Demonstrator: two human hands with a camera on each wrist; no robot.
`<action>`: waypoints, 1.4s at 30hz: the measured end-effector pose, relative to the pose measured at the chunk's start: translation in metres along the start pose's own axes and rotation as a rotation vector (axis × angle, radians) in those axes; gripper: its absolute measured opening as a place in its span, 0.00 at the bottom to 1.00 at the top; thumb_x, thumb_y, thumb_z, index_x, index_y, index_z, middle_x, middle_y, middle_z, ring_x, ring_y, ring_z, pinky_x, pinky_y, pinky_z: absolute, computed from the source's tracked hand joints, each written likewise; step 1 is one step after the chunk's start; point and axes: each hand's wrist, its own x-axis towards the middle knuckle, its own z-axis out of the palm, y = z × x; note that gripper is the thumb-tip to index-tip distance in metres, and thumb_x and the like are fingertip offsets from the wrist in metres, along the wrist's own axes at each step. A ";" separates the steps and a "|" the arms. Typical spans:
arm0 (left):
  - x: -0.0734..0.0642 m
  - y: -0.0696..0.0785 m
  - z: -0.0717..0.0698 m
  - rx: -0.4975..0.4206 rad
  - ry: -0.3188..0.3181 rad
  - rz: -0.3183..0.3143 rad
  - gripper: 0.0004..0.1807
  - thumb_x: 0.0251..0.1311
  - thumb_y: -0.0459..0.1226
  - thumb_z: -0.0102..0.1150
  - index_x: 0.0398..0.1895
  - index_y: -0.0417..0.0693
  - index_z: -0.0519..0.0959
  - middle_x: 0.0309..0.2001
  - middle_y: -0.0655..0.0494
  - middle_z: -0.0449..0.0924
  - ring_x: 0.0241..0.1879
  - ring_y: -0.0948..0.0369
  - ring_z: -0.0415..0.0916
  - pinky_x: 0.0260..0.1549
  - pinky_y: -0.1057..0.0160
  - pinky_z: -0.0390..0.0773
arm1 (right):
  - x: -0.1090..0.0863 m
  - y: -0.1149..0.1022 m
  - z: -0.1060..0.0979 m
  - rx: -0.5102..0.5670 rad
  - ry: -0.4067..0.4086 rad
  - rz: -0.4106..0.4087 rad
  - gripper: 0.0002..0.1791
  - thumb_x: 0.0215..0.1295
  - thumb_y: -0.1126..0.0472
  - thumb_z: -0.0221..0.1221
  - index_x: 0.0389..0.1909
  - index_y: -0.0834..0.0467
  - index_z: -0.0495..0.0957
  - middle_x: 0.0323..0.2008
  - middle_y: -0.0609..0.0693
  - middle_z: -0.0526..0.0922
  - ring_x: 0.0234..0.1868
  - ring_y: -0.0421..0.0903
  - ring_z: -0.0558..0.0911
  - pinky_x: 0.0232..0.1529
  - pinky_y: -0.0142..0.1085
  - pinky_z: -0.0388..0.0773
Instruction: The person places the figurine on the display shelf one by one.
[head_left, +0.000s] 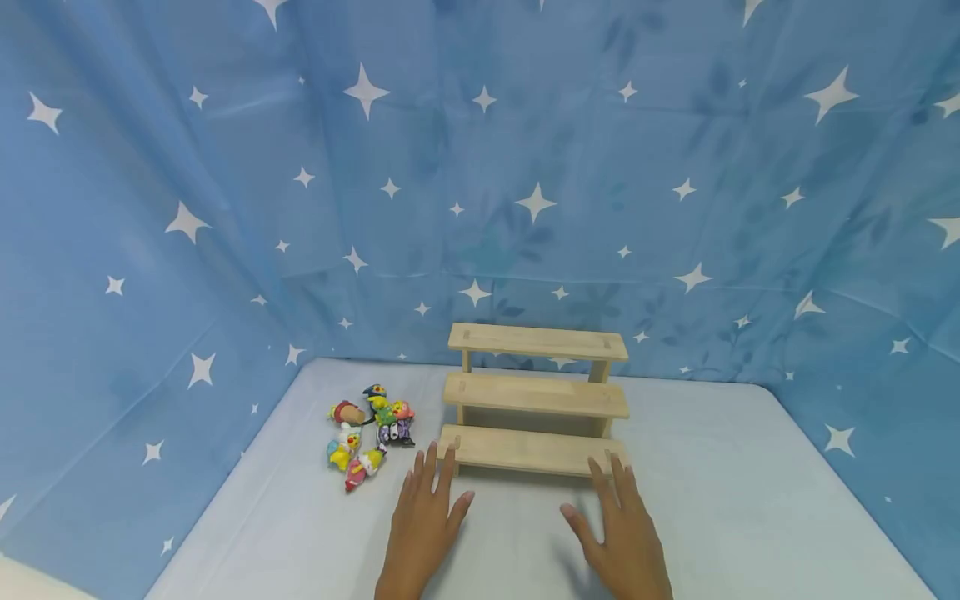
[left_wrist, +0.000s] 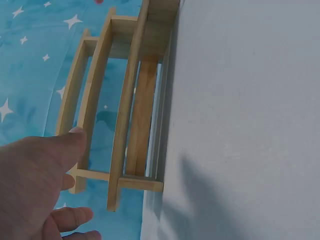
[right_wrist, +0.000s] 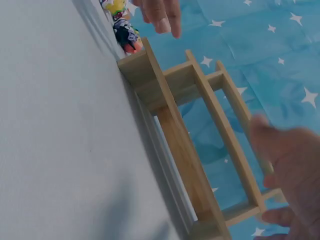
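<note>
A light wooden shelf with three stepped tiers (head_left: 536,394) stands toward the back of the white table. My left hand (head_left: 422,525) is held in front of its left end, fingers spread and pointing forward, holding nothing. Before the shelf's right end, my right hand (head_left: 622,533) is likewise spread with nothing in it. The left wrist view shows the thumb of the left hand (left_wrist: 45,185) in front of the shelf (left_wrist: 125,110). In the right wrist view, the right hand (right_wrist: 295,175) appears beside the shelf's tiers (right_wrist: 200,135). Whether either hand touches the wood, I cannot tell.
Left of the shelf lies a group of several small colourful toy figures, among them a purple and black one (head_left: 395,432) and a pink and yellow one (head_left: 365,467). A blue curtain with white stars (head_left: 536,200) hangs behind and at both sides of the white tabletop (head_left: 720,500).
</note>
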 end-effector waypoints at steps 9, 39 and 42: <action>0.001 -0.014 -0.004 -0.187 0.014 -0.147 0.31 0.66 0.48 0.58 0.69 0.46 0.67 0.62 0.43 0.75 0.60 0.45 0.75 0.50 0.45 0.79 | -0.002 0.017 -0.006 0.189 0.030 0.267 0.32 0.69 0.51 0.58 0.67 0.66 0.64 0.65 0.72 0.63 0.60 0.73 0.70 0.52 0.67 0.72; 0.009 -0.040 0.006 -0.200 -0.071 -0.211 0.15 0.62 0.42 0.61 0.48 0.45 0.82 0.30 0.59 0.76 0.29 0.63 0.72 0.27 0.61 0.72 | 0.045 0.065 0.025 0.564 -0.021 0.411 0.29 0.74 0.51 0.52 0.68 0.65 0.63 0.37 0.59 0.79 0.26 0.36 0.81 0.28 0.26 0.77; 0.009 -0.041 0.004 -0.167 -0.142 -0.185 0.16 0.62 0.43 0.62 0.49 0.45 0.81 0.35 0.54 0.77 0.32 0.59 0.75 0.31 0.56 0.76 | 0.046 0.071 0.029 0.596 -0.062 0.370 0.31 0.73 0.53 0.55 0.69 0.65 0.61 0.31 0.55 0.78 0.22 0.34 0.77 0.26 0.28 0.75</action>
